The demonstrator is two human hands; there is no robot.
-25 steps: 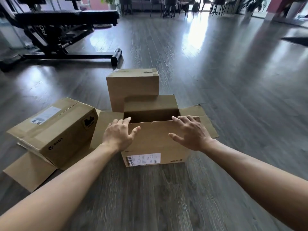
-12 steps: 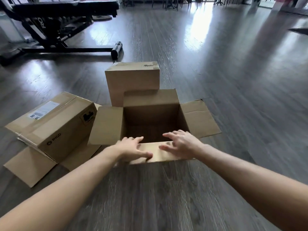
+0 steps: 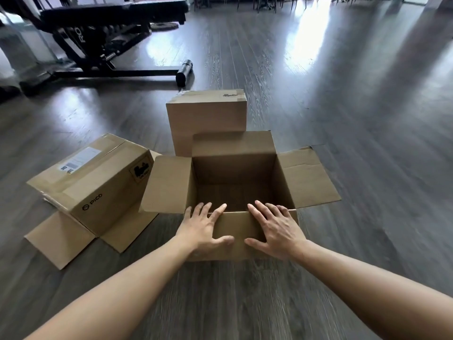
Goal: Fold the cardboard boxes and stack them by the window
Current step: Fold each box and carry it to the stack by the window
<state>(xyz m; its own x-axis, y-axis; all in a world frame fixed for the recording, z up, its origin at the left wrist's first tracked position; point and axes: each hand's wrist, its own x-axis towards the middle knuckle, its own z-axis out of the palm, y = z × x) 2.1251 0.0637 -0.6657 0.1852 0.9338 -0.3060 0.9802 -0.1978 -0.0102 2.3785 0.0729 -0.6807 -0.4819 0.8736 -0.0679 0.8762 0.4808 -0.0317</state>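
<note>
An open cardboard box (image 3: pixel 235 168) stands on the wood floor in front of me, its side flaps spread left and right and its far flap upright. My left hand (image 3: pixel 204 229) and my right hand (image 3: pixel 275 229) lie flat with straight fingers on the near flap, which is folded down over the near side; the fingertips reach the box's rim. A closed box (image 3: pixel 207 116) stands right behind it. A third box (image 3: pixel 98 182) with a white label and a logo lies to the left, flaps spread on the floor beneath it.
A black weight bench (image 3: pixel 103 42) with a long base bar stands at the back left. Chair legs (image 3: pixel 267 2) show at the far top. Bare grey wood floor (image 3: pixel 367 119) stretches to the right and in front.
The near flap went from upright to folded down and outward under both hands. The view tilted down and came closer to the box.
</note>
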